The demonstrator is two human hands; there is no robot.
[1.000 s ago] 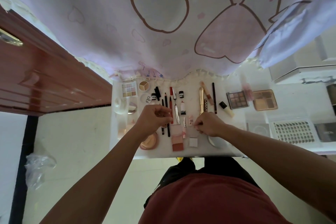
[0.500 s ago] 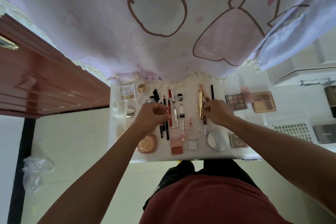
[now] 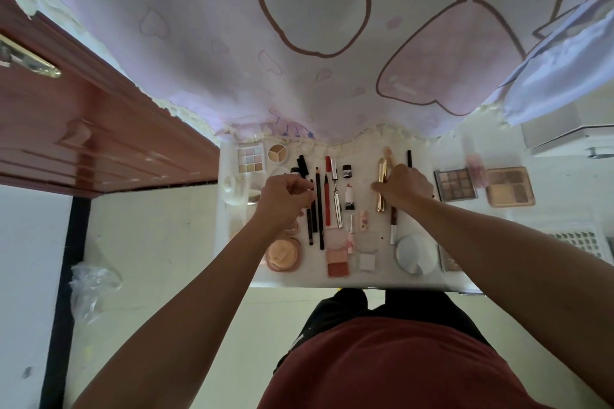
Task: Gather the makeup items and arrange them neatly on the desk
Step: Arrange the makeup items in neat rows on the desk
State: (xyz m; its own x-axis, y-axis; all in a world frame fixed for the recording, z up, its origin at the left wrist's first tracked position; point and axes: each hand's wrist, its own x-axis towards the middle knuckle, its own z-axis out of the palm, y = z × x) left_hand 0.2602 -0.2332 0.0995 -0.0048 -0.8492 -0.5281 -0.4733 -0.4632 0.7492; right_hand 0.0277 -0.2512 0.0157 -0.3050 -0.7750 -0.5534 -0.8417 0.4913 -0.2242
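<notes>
Gripping slim dark-red pen (image 3: 393,221) in right hand (image 3: 404,186), shiny gold tube (image 3: 381,176) just left of fingers. Curling left hand (image 3: 285,200) fingers beside thin black pencil (image 3: 319,209); cannot tell whether pinching.

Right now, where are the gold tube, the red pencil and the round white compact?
gold tube (image 3: 382,169), head view, upper barrel.
red pencil (image 3: 328,206), head view, lower shaft.
round white compact (image 3: 416,254), head view, lid centre.

Pale lilac curtain (image 3: 299,60) printed with brown-outlined pink shapes, bows and hearts. White bench (image 3: 372,209) carries black pencils (image 3: 319,209), a red pencil (image 3: 328,206), a maroon pencil (image 3: 393,219), a gold tube (image 3: 381,169), a peach compact (image 3: 282,254), a pastel palette (image 3: 250,159) and a brown palette (image 3: 455,184). Reddish-brown cabinet (image 3: 83,129) on the left.
</notes>
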